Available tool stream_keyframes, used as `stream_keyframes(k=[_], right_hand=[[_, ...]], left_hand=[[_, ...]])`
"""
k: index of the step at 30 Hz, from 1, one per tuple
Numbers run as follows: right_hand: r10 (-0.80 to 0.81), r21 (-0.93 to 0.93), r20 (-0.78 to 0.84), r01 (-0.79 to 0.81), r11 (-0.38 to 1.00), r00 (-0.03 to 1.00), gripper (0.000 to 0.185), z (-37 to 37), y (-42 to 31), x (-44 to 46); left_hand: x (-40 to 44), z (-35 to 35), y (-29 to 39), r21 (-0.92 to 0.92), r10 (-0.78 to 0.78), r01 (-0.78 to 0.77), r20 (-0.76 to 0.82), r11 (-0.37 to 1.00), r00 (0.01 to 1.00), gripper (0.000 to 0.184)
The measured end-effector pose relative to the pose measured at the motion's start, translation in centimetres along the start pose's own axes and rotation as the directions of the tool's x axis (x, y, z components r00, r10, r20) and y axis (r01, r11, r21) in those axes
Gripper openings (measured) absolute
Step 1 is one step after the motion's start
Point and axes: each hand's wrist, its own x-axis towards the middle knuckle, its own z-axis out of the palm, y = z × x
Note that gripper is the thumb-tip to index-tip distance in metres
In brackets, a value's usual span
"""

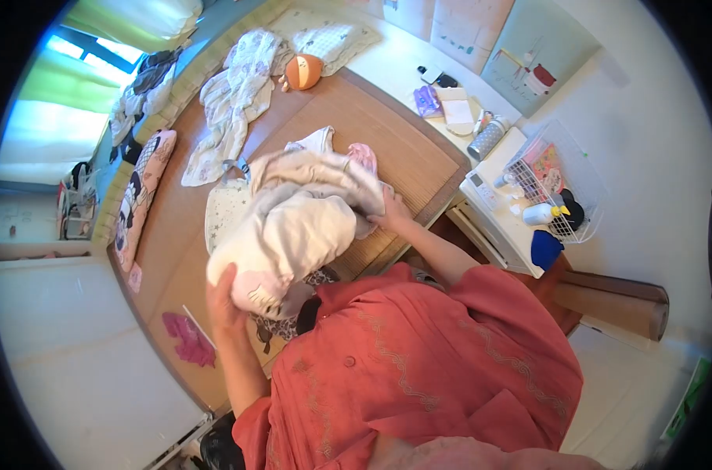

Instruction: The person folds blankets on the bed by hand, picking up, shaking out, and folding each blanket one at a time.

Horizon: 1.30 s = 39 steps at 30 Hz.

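A cream and grey cloth garment (301, 227) with a pink patch and a cartoon print is stretched between my two hands above the bed mat. My left hand (226, 301) is closed on its near left end, thumb on top beside the print. On the other side my right hand (389, 213) grips the grey right edge, with its fingers partly under the cloth. Beneath and beyond the garment lie a white star-patterned cloth (226, 210), a white piece (317, 141) and a pink piece (363, 155). A leopard-print cloth (281, 333) shows close to my body.
A crumpled light blanket (234, 102) and an orange round toy (303, 71) lie at the bed's far side. Along the left edge is a pink cartoon pillow (143, 200), with a magenta mesh cloth (188, 339) nearer. A white cabinet (497, 223) at right carries a wire basket (555, 180) and bottles.
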Motion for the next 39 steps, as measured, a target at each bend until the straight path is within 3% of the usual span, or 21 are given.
stream_keyframes(k=[2,4,7,9,13,15,16,17,19,21,22,23,24,25,26,28,30,32,34,36,39], right_hand=[[0.135,-0.043,0.040,-0.133,0.990,0.990,0.092,1.3,0.8,2.9],[0.128,-0.010,-0.075,-0.129,0.992,0.989,0.074,3.5,2.2,5.2],[0.139,0.100,0.210,-0.163,0.982,0.968,0.053,5.3,3.3,6.8],[0.172,0.246,0.538,-0.349,0.904,0.825,0.040,4.3,2.5,6.3],[0.161,0.437,0.537,-0.436,0.787,0.828,0.043,4.3,1.6,9.9],[0.017,0.560,0.402,-0.261,0.786,0.916,0.045,2.8,0.7,14.4],[-0.002,0.591,0.195,-0.116,0.798,0.981,0.045,-0.5,-2.4,15.6],[-0.192,0.700,0.303,-0.081,0.709,0.934,0.042,-4.1,-5.2,16.7],[-0.297,0.748,0.122,0.109,0.654,0.947,0.033,-9.5,-10.5,19.5],[-0.504,0.651,-0.257,0.534,0.540,0.824,0.027,-14.0,-15.0,23.2],[-0.397,0.713,-0.195,0.407,0.571,0.897,0.021,-18.0,-18.5,21.5],[-0.674,0.014,-0.350,0.723,0.691,0.651,0.026,-22.1,-19.9,20.3],[-0.558,0.577,-0.397,0.671,0.465,0.728,0.028,-24.7,-22.3,20.1],[-0.548,0.465,-0.539,0.769,0.439,0.640,0.026,-27.1,-23.2,19.0],[-0.485,0.598,-0.601,0.760,0.254,0.635,0.025,-28.8,-25.3,14.2],[-0.473,0.487,-0.715,0.852,0.193,0.515,0.023,-31.0,-25.4,12.2],[-0.531,-0.021,-0.742,0.779,0.627,0.408,0.024,-32.0,-23.9,10.1],[-0.392,-0.183,-0.501,0.347,0.920,0.772,0.034,-32.0,-17.7,12.8],[-0.223,-0.005,-0.227,0.228,0.974,0.948,0.038,-29.4,-11.9,12.5],[-0.016,0.124,-0.054,0.023,0.992,0.998,0.046,-26.5,-7.8,10.5],[0.026,0.228,0.087,-0.045,0.973,0.996,0.044,-21.8,-5.1,6.8]], left_hand=[[-1.7,-0.3,2.7,0.057,0.080,-0.077,-0.045,0.995,0.996,0.044],[-2.7,-1.3,4.4,0.094,0.176,-0.163,-0.148,0.982,0.973,0.043],[-3.8,-1.4,6.3,0.048,0.151,-0.144,-0.202,0.988,0.968,0.041],[-3.5,-2.9,6.1,0.068,0.075,-0.055,-0.336,0.996,0.939,0.038],[-2.8,-9.0,3.0,0.075,-0.066,0.101,-0.369,0.992,0.927,0.036],[-2.6,-12.7,0.9,0.102,-0.088,0.152,-0.463,0.983,0.882,0.034],[-2.3,-14.7,0.7,0.099,-0.095,0.159,-0.471,0.982,0.877,0.034],[-2.1,-16.7,0.6,0.057,-0.134,0.190,-0.513,0.980,0.848,0.035],[-1.4,-21.4,1.3,0.026,-0.154,0.210,-0.596,0.977,0.788,0.040],[-0.7,-19.5,4.5,0.222,0.107,0.037,-0.604,0.974,0.790,0.043],[-0.3,-18.6,6.7,0.303,0.213,-0.035,-0.577,0.952,0.789,0.044],[0.0,-17.7,9.1,0.380,0.315,-0.107,-0.543,0.919,0.778,0.045],[-0.2,-16.0,11.4,0.436,0.405,-0.170,-0.533,0.884,0.743,0.046],[-0.6,-14.4,13.4,0.489,0.491,-0.228,-0.517,0.842,0.701,0.047],[-1.2,-13.6,14.9,0.482,0.491,-0.232,-0.525,0.845,0.695,0.047],[-2.4,-13.3,16.6,0.493,0.617,-0.415,-0.373,0.765,0.694,0.047],[-2.1,-17.2,16.2,0.523,0.545,-0.309,-0.386,0.794,0.745,0.045],[-1.7,-21.8,13.5,0.677,0.474,-0.121,-0.366,0.726,0.801,0.043],[-1.5,-26.4,9.9,0.824,0.328,0.208,-0.423,0.526,0.845,0.033],[-1.9,-28.8,4.7,0.850,0.323,0.234,-0.414,0.472,0.851,0.027],[-1.6,-30.7,-1.3,0.960,0.292,0.263,-0.278,0.090,0.915,0.030]])
